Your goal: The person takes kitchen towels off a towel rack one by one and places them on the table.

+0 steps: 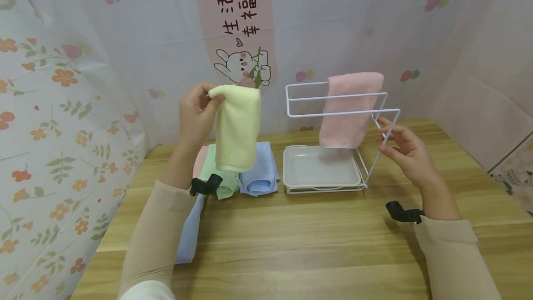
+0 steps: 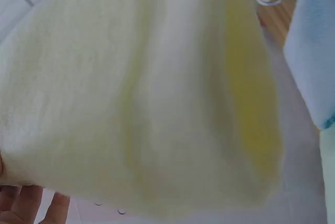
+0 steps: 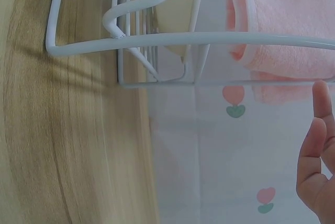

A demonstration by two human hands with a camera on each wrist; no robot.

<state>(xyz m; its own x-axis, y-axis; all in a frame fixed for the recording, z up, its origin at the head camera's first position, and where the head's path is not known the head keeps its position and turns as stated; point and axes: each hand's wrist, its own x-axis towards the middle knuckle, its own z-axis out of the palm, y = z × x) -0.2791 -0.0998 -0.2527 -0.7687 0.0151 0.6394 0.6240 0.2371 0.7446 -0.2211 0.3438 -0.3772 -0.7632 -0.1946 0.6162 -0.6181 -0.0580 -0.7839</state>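
Note:
In the head view my left hand (image 1: 199,112) pinches a pale yellow towel (image 1: 237,128) by its top corner and holds it up off the table. The towel hangs folded and fills most of the left wrist view. My right hand (image 1: 410,152) holds the right side of a white wire rack (image 1: 343,115), with the thumb at the front upright and fingertips at the rear one. Over the rack's rear bar hangs a pink towel (image 1: 351,110). A white tray (image 1: 322,165) sits in the rack's base.
Left of the rack lie folded towels: a blue one (image 1: 259,175), a green one (image 1: 225,184) and another blue one (image 1: 189,235) nearer the front. A bit of pink towel (image 1: 200,159) shows beside the green. Behind the wooden table (image 1: 291,249) hangs a printed curtain (image 1: 137,22).

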